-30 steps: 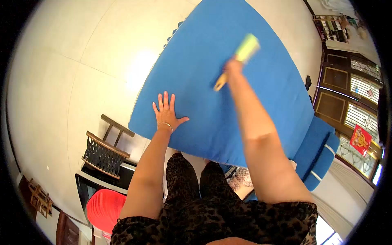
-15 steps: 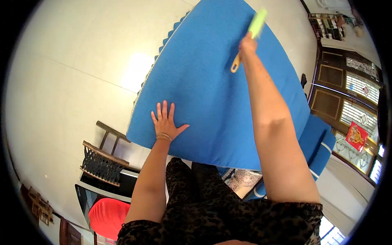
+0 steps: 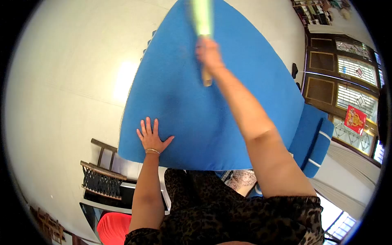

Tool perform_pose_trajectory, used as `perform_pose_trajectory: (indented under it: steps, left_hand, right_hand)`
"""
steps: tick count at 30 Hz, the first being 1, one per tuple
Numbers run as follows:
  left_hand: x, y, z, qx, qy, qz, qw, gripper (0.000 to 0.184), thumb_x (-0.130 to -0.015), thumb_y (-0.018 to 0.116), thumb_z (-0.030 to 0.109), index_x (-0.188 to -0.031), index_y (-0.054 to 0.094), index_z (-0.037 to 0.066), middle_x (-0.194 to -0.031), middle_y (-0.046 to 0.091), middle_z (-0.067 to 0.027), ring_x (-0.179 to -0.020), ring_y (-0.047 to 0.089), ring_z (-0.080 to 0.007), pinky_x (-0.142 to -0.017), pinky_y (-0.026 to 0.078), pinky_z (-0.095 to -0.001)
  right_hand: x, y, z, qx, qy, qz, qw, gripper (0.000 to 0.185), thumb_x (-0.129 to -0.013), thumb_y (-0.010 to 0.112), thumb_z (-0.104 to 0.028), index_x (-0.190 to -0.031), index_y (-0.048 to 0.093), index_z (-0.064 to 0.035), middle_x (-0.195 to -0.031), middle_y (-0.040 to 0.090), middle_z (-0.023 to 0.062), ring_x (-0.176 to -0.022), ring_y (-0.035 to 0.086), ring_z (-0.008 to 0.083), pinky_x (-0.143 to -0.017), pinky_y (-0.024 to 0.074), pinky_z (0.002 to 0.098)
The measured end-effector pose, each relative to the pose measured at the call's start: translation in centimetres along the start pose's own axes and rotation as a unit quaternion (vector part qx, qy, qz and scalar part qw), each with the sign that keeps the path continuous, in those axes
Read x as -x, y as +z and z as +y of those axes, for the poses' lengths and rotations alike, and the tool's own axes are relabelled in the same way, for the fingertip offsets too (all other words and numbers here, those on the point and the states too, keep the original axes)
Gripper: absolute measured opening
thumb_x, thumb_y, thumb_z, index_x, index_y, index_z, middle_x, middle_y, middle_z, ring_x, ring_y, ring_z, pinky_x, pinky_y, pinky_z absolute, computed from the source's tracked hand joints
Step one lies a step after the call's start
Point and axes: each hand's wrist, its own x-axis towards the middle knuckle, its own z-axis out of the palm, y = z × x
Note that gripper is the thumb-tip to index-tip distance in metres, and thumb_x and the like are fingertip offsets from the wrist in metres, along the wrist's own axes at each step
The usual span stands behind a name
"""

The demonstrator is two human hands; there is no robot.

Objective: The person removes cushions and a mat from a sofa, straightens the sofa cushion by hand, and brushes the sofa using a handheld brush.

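A large blue padded cushion [image 3: 175, 102] stretches out in front of me. My left hand [image 3: 151, 139] lies flat on its near left part, fingers spread. Farther out, my right hand [image 3: 209, 53] is wrapped round the handle of a bed brush [image 3: 202, 18]. The brush has a light green head, smeared by motion, that points away from me over the far part of the cushion. Its pale wooden handle end sticks out below my fist. Whether the brush touches the fabric, I cannot tell.
At the left stand a wooden stool with black webbing [image 3: 102, 181] and a red plastic seat [image 3: 113, 228]. More blue cushions [image 3: 312, 139] are at the right, near dark wooden doors [image 3: 322, 65]. Pale tiled floor [image 3: 73, 81] runs along the left.
My right hand has swung the brush leftward across the cushion, from its far right edge towards the middle. My left hand stays flat on the cushion, slightly lower left in view.
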Motion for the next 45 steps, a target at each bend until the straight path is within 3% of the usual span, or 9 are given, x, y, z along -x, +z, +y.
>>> perform_pose_trajectory:
  steps: [4, 10, 18, 23, 28, 33, 37, 42, 45]
  left_hand:
    - [0.1, 1.5, -0.7, -0.015, 0.009, 0.037, 0.999, 0.111, -0.062, 0.068, 0.072, -0.15, 0.023, 0.02, -0.157, 0.01, -0.0138, -0.144, 0.006, -0.0386, -0.109, 0.005, -0.0641]
    - [0.3, 2.1, -0.7, -0.035, 0.022, 0.065, 0.997, 0.113, -0.06, 0.071, 0.066, -0.148, 0.025, 0.014, -0.154, 0.016, -0.0204, -0.141, 0.012, -0.0444, -0.107, 0.007, -0.0664]
    - [0.3, 2.6, -0.8, -0.045, 0.025, 0.096, 0.994, 0.112, -0.06, 0.07, 0.066, -0.148, 0.024, 0.015, -0.154, 0.017, -0.02, -0.141, 0.013, -0.0447, -0.107, 0.008, -0.0662]
    - [0.2, 2.7, -0.8, -0.034, 0.026, 0.114, 0.993, 0.11, -0.059, 0.072, 0.066, -0.147, 0.027, 0.018, -0.154, 0.019, -0.0182, -0.142, 0.014, -0.043, -0.108, 0.009, -0.0654]
    - [0.2, 2.1, -0.9, -0.009, 0.02, 0.111, 0.994, 0.107, -0.057, 0.073, 0.065, -0.145, 0.033, 0.019, -0.154, 0.02, -0.0155, -0.142, 0.016, -0.0401, -0.108, 0.01, -0.0643]
    - [0.2, 2.3, -1.1, 0.012, 0.026, 0.111, 0.993, 0.107, -0.058, 0.071, 0.068, -0.146, 0.033, 0.02, -0.155, 0.021, -0.0138, -0.143, 0.014, -0.0362, -0.109, 0.011, -0.0623]
    - [0.2, 1.3, -0.6, 0.026, 0.002, 0.051, 0.998, 0.102, -0.061, 0.07, 0.067, -0.145, 0.035, 0.021, -0.155, 0.019, -0.0112, -0.144, 0.012, -0.0329, -0.111, 0.012, -0.0594]
    - [0.6, 0.0, -0.7, 0.099, 0.009, 0.076, 0.992, 0.09, -0.07, 0.066, 0.063, -0.143, 0.038, 0.018, -0.155, 0.021, -0.0094, -0.144, 0.013, -0.0292, -0.113, 0.009, -0.0565]
    - [3.1, -0.5, 1.0, -0.021, -0.229, -0.095, 0.969, 0.087, -0.075, 0.062, 0.061, -0.145, 0.035, 0.017, -0.154, 0.022, -0.0061, -0.144, 0.012, -0.0272, -0.114, 0.012, -0.053]
  right_hand:
    - [-2.8, -23.9, 12.4, 0.211, 0.088, 0.471, 0.852, 0.044, -0.096, 0.047, -0.039, -0.093, 0.065, 0.0014, -0.079, 0.065, 0.0131, -0.074, 0.063, 0.0293, -0.066, 0.0497, 0.0404]
    - [3.3, -39.4, 18.0, 0.011, 0.273, 0.615, 0.74, 0.044, -0.093, 0.05, -0.038, -0.103, 0.064, 0.0027, -0.094, 0.066, 0.0178, -0.087, 0.064, 0.0299, -0.072, 0.0508, 0.0416]
    - [-14.5, -17.8, 5.6, 0.233, 0.052, 0.338, 0.91, 0.037, -0.091, 0.05, -0.03, -0.104, 0.063, 0.002, -0.099, 0.066, 0.0205, -0.092, 0.064, 0.0309, -0.074, 0.0517, 0.0422]
    - [-10.4, 3.8, -0.5, 0.313, 0.024, -0.067, 0.947, 0.033, -0.089, 0.051, -0.025, -0.104, 0.062, 0.0016, -0.102, 0.065, 0.0222, -0.094, 0.064, 0.0315, -0.075, 0.0522, 0.0425]
    - [4.3, 14.6, -1.1, 0.385, -0.028, -0.562, 0.732, 0.039, -0.096, 0.048, -0.038, -0.097, 0.063, -0.0024, -0.08, 0.061, 0.009, -0.07, 0.054, 0.0195, -0.063, 0.0464, 0.0367]
    - [3.6, 6.9, -3.7, 0.34, -0.164, -0.287, 0.88, 0.044, -0.095, 0.047, -0.042, -0.092, 0.064, -0.0008, -0.079, 0.065, 0.0143, -0.071, 0.058, 0.019, -0.064, 0.0477, 0.0362]
    - [0.4, 1.6, -0.9, 0.164, -0.038, 0.1, 0.981, 0.048, -0.098, 0.044, -0.034, -0.091, 0.062, 0.0105, -0.074, 0.065, 0.0227, -0.066, 0.065, 0.0321, -0.061, 0.0491, 0.0456]
    - [15.7, 9.4, 8.7, 0.376, -0.077, -0.163, 0.909, 0.043, -0.096, 0.047, -0.035, -0.094, 0.061, 0.0059, -0.083, 0.064, 0.0284, -0.082, 0.063, 0.0444, -0.065, 0.048, 0.0468]
    - [24.6, 11.6, 4.7, 0.321, 0.047, -0.426, 0.844, 0.045, -0.095, 0.048, -0.039, -0.095, 0.061, 0.0042, -0.077, 0.064, 0.022, -0.073, 0.064, 0.0339, -0.064, 0.0477, 0.044]
